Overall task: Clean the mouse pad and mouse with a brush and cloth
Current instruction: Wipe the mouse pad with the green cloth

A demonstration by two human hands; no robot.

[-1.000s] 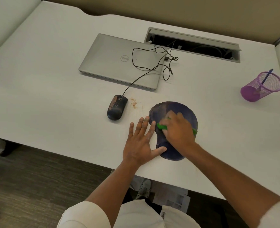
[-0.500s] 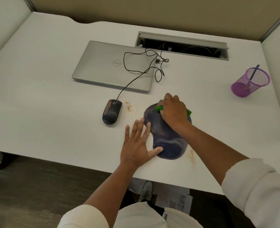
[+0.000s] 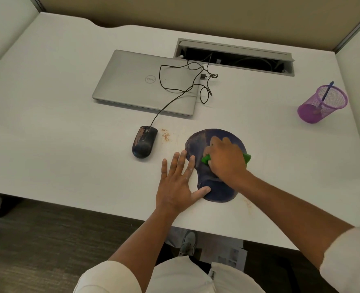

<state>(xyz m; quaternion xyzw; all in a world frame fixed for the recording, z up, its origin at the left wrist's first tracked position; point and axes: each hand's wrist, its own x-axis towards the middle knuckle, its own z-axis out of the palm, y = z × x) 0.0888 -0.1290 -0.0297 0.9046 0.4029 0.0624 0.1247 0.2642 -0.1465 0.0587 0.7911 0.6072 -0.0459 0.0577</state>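
Head view: the pad (image 3: pixel 198 142) lies near the counter (image 3: pixel 69 123) front edge, and the right hand (image 3: pixel 227 159) is laid over its middle. The fingers of this hand are clenched around a green brush (image 3: pixel 205 159), whose two ends stick out at 9 and 3 o'clock of the hand. The left hand (image 3: pixel 178 186) is spread flat on the counter at 9 o'clock of the pad, fingers released, with the thumb touching the wrist rest of the pad; nothing is held by it.

Compared with half a second ago, the brush has been drawn back from the far rim of the pad toward its centre, while the left hand has been kept in the same place as a brace. One second ago the brush was also near the centre, so a back-and-forth scrubbing stroke is probably being repeated. Brown crumbs (image 3: pixel 166 135) are seen on the counter at 10 o'clock of the pad, and a fainter trace at 5 o'clock, so it is judged that dirt is being swept off the pad.

The mouse (image 3: pixel 144 144), at 9 o'clock of the pad, is stained and not yet touched. No cloth can be seen.
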